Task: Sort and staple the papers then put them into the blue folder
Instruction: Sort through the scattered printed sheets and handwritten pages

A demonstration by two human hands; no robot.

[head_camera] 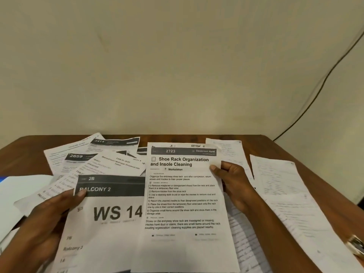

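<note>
So, right hand (234,180) pinching the "Shoe Rack" sheet (183,203) by its edge, left hand (49,219) gripping the "WS 14" sheet (110,215), more papers (279,180) scattered over the brown desk (307,166), blue folder corner (2,179) far left.

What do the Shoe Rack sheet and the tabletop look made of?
Shoe Rack sheet: thin matte printer paper, black toner print, bending where the right hand pinches it. Tabletop: brown wood or wood-look laminate, smooth with a slight sheen; which, I cannot tell.
</note>
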